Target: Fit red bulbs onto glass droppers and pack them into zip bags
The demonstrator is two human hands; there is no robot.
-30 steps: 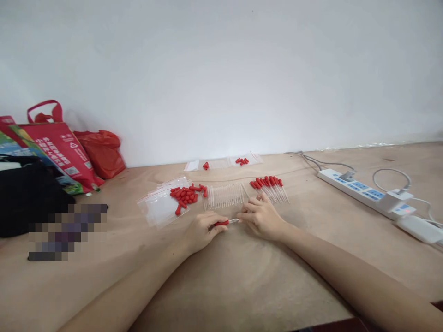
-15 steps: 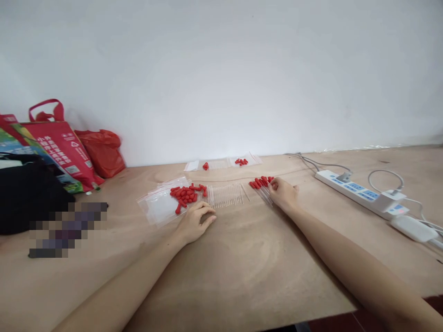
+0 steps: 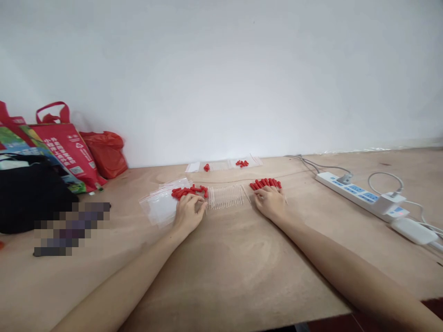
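Red rubber bulbs (image 3: 184,191) at left hand (image 3: 188,212)

Left is half open; can't tell if holding one. Right hand (image 3: 272,201) curls over red-capped slim clear tubes (image 3: 266,182); hold hidden. Tubes likely need light fingers. Bare clear tubes (image 3: 226,197) lie between, on pale wooden table (image 3: 224,272); white wall (image 3: 242,83) behind.

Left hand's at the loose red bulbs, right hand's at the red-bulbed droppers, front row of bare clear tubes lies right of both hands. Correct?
No, one slip: the head view shows the front row of bare clear tubes between the left hand and right hand. Loose red bulbs and red-bulbed droppers are as stated.
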